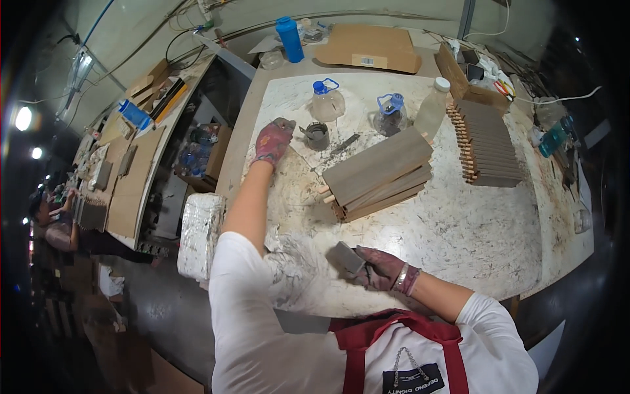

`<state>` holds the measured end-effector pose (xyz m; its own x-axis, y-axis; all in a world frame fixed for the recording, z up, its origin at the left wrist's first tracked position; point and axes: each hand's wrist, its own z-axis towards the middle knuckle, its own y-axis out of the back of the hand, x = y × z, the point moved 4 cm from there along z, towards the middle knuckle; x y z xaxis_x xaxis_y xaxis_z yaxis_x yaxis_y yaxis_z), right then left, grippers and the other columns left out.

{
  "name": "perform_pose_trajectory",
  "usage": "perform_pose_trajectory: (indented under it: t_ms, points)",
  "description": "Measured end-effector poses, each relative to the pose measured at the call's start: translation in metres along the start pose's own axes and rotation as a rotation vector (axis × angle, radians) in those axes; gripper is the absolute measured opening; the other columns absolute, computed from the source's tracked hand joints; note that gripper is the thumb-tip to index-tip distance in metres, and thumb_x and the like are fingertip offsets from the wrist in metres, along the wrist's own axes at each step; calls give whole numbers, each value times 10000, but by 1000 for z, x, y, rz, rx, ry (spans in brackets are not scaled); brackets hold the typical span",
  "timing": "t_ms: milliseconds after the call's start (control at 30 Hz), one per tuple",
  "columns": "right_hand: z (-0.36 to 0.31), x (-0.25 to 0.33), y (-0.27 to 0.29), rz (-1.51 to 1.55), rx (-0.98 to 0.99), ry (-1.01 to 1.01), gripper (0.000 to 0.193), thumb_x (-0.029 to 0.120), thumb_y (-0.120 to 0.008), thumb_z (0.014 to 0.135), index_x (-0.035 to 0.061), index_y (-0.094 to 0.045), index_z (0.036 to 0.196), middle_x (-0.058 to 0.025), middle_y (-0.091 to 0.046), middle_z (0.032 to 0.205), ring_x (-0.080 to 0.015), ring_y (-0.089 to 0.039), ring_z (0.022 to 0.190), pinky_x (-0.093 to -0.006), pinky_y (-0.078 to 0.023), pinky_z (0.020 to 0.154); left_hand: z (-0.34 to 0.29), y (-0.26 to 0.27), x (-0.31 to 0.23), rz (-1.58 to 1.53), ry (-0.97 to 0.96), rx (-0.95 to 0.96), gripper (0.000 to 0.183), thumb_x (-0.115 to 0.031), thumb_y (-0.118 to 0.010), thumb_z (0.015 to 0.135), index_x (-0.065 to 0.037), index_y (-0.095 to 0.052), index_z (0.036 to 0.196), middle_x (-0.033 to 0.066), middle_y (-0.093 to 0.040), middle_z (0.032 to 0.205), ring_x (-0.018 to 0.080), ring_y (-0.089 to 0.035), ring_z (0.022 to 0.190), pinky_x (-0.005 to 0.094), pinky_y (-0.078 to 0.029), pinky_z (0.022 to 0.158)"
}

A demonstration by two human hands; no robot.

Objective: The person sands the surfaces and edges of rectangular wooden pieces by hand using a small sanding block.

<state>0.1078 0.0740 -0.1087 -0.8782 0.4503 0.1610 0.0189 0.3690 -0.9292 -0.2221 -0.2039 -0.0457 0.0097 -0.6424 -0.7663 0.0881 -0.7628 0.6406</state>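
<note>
Both hands wear stained pink-red gloves. My left hand (272,142) reaches far across the table, its fingers curled; whether they hold something small is hidden. Just right of it stands a small dark cup (316,136) with grey residue, and a dark flat strip (345,144) lies beyond that. My right hand (384,269), close to the near table edge, is closed round a small grey rectangular block (347,257). Ahead of it rests a stack of grey-brown boards (380,167) with light wooden pegs at one end.
A longer row of pegged boards (489,144) stands at right. Behind are two blue-capped jugs (328,102) (390,118), a white-capped bottle (432,108), a blue bottle (289,41) and flat cardboard (367,47). A plastic-wrapped bundle (201,235) sits left. Another person (60,226) works far left.
</note>
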Motion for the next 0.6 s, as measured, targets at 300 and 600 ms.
perform_pose_trajectory:
  t_ms: [300, 600]
  points:
    - [65, -3, -5, -60, -8, 152, 414, 126, -603, 963, 5, -491, 1344, -106, -599, 1267, -203, -591, 1166, -392, -462, 1072, 3, -42, -27, 332, -135, 62, 429, -450, -588, 904, -56, -648, 1062, 217, -684, 1007, 372, -649, 1015, 432, -501, 880]
    - [22, 11, -68, -800, -30, 124, 611, 247, -691, 908, 21, -456, 1425, -119, -582, 1320, -200, -590, 1157, -327, -478, 997, 31, -55, -7, 53, -118, 88, 258, -260, -679, 838, -33, -674, 960, 198, -702, 940, 308, -671, 887, 382, -515, 797]
